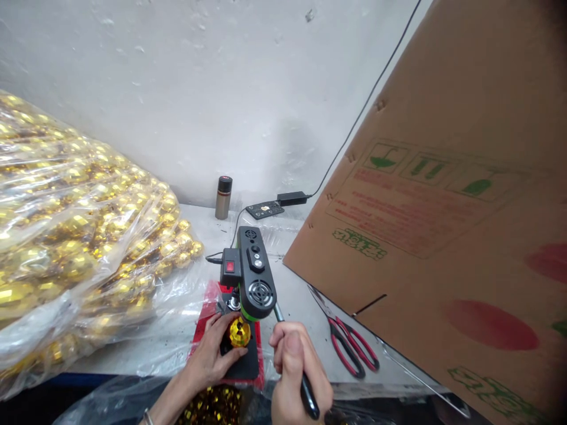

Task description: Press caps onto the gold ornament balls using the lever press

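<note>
A small black bench drill press [257, 271] stands on the table, its black base plate [241, 369] lying on a red sheet. Under its head sits a gold faceted ball [240, 332]. My left hand [217, 348] grips this ball from the left, thumb at the near side and fingers at the far side. My right hand [299, 372] is wrapped round the black-ended lever [309, 395] on the right of the press. Whatever tool tip meets the ball is hidden by the head.
A clear plastic bag [88, 236] full of gold balls fills the left. Red-handled scissors [349, 345] lie right of the press, beside a large cardboard box [434, 206]. Behind stand a capped bottle [223, 198] and a black power adapter [292, 198]. More gold pieces [212, 406] lie below the table edge.
</note>
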Demonstrator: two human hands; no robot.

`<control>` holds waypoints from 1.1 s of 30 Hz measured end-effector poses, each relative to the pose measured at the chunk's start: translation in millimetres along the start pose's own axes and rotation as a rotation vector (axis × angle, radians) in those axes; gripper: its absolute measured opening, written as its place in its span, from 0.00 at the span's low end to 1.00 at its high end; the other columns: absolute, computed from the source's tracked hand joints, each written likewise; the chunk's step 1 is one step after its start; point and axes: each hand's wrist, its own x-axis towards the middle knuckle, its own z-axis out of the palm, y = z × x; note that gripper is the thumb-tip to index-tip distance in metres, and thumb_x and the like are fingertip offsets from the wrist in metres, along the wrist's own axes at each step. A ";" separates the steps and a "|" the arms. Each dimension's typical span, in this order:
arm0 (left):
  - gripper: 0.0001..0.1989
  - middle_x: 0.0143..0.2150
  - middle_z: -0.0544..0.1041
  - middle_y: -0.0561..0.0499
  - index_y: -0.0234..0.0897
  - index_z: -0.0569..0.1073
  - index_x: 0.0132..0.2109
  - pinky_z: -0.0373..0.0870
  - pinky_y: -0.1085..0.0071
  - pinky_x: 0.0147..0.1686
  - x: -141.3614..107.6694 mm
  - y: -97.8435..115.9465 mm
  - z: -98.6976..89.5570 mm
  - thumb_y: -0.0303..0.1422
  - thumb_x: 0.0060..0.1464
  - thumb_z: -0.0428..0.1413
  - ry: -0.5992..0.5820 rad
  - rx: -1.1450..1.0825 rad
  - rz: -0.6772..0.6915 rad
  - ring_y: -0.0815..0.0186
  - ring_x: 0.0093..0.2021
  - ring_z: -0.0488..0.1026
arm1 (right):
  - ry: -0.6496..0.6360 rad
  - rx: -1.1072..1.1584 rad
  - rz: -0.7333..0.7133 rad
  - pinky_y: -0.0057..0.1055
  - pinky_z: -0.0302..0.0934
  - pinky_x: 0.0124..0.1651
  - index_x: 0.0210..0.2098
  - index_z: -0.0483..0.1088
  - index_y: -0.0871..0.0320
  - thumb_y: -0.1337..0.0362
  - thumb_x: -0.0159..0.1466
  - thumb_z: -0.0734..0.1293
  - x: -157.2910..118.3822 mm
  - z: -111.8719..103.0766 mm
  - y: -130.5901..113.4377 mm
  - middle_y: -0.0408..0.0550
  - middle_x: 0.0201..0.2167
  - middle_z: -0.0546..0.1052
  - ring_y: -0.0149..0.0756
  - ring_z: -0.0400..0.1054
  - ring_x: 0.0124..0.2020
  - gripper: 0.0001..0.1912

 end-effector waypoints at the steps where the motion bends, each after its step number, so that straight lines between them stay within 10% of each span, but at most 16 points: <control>1: 0.31 0.63 0.82 0.37 0.41 0.77 0.65 0.69 0.37 0.69 -0.2 -1.0 -0.4 0.42 0.56 0.67 -0.004 -0.010 -0.008 0.39 0.65 0.75 | 0.000 0.004 -0.002 0.28 0.54 0.27 0.26 0.66 0.55 0.66 0.78 0.61 -0.2 -0.2 0.6 0.39 0.23 0.66 0.28 0.63 0.23 0.22; 8: 0.33 0.66 0.80 0.34 0.38 0.77 0.65 0.69 0.37 0.70 -2.7 -4.7 -0.9 0.42 0.54 0.68 -0.014 -0.080 -0.060 0.37 0.69 0.72 | 0.072 0.030 0.151 0.31 0.55 0.32 0.25 0.64 0.55 0.61 0.79 0.61 -15.5 6.0 -4.1 0.41 0.25 0.68 0.29 0.63 0.26 0.23; 17: 0.33 0.65 0.80 0.36 0.39 0.77 0.65 0.67 0.37 0.71 -2.5 1.3 -0.3 0.40 0.54 0.68 -0.024 -0.084 -0.075 0.38 0.69 0.72 | 0.034 -0.014 -0.181 0.27 0.58 0.30 0.25 0.63 0.54 0.67 0.77 0.58 -28.1 0.1 37.8 0.38 0.24 0.69 0.27 0.66 0.26 0.22; 33: 0.33 0.65 0.80 0.33 0.36 0.77 0.65 0.72 0.38 0.67 -2.2 -0.6 0.8 0.38 0.53 0.69 -0.014 -0.059 -0.055 0.38 0.67 0.74 | 0.065 -0.036 -0.200 0.26 0.56 0.27 0.25 0.60 0.54 0.63 0.78 0.57 -39.9 0.7 61.0 0.39 0.25 0.67 0.27 0.61 0.24 0.23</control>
